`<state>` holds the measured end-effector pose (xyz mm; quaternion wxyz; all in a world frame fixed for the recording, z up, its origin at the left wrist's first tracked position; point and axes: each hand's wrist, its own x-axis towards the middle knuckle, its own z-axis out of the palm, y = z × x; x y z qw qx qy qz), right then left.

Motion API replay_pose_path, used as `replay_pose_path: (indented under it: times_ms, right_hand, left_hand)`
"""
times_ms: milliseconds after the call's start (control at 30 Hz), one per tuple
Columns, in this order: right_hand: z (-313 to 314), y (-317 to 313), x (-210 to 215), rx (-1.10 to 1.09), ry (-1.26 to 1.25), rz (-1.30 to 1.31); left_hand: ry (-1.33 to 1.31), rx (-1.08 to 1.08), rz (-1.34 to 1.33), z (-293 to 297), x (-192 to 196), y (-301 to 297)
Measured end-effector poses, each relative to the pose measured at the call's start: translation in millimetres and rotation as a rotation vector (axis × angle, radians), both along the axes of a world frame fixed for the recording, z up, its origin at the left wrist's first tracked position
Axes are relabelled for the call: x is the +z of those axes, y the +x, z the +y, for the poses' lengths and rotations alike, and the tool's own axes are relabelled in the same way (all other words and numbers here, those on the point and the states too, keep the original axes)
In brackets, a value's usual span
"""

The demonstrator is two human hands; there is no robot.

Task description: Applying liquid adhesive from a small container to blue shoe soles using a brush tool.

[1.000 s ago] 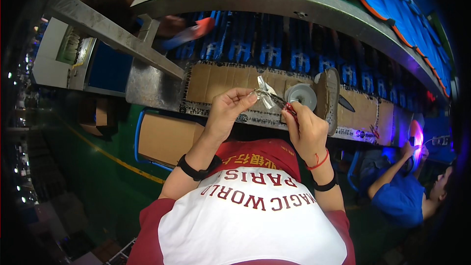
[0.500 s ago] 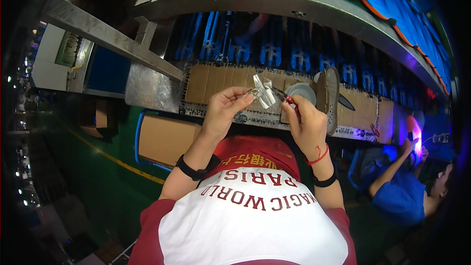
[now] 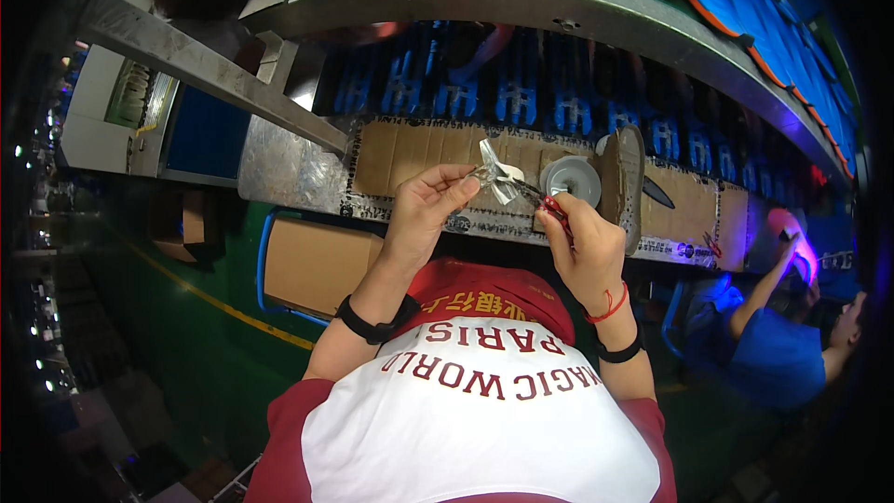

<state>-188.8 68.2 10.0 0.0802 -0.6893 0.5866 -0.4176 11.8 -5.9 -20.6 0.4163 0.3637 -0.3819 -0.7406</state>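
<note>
My left hand (image 3: 432, 210) pinches a small piece with shiny silvery strips (image 3: 490, 160) between thumb and fingertips, above the cardboard-covered bench. What sits right between those fingertips is too small to make out. My right hand (image 3: 589, 247) is closed around the red handles of a small tool with dark jaws (image 3: 553, 209), which looks like pliers or snips. Its tip points left and meets the lower part of the silvery strips. Just behind the tool stands a round pale grey bowl (image 3: 571, 168).
Flattened cardboard (image 3: 410, 156) covers the bench. An upright brown oval-edged piece (image 3: 620, 188) stands right of the bowl, beside a dark pointed blade-like shape (image 3: 657, 194). Beyond, blue items (image 3: 514, 98) line a lower level under a metal rail (image 3: 521, 2). A co-worker in blue (image 3: 778, 354) sits at right.
My right hand has shifted slightly right and down, and the tool's dark tip now lies against the strips. My left hand stays nearly in place. The co-worker's arm at right has moved.
</note>
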Motion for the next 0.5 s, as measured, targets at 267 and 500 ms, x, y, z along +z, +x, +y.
replay_pose_path:
  times_ms: [267,500]
  right_hand:
    - [-0.3,0.1,-0.8,0.012,-0.009,0.072]
    - [-4.9,-1.7,4.0,-0.088,0.107,-0.174]
  left_hand:
    - [0.005,-0.019,-0.047,0.3,4.5,-0.2]
    - [-0.108,-0.014,-0.136,7.6,11.2,1.8]
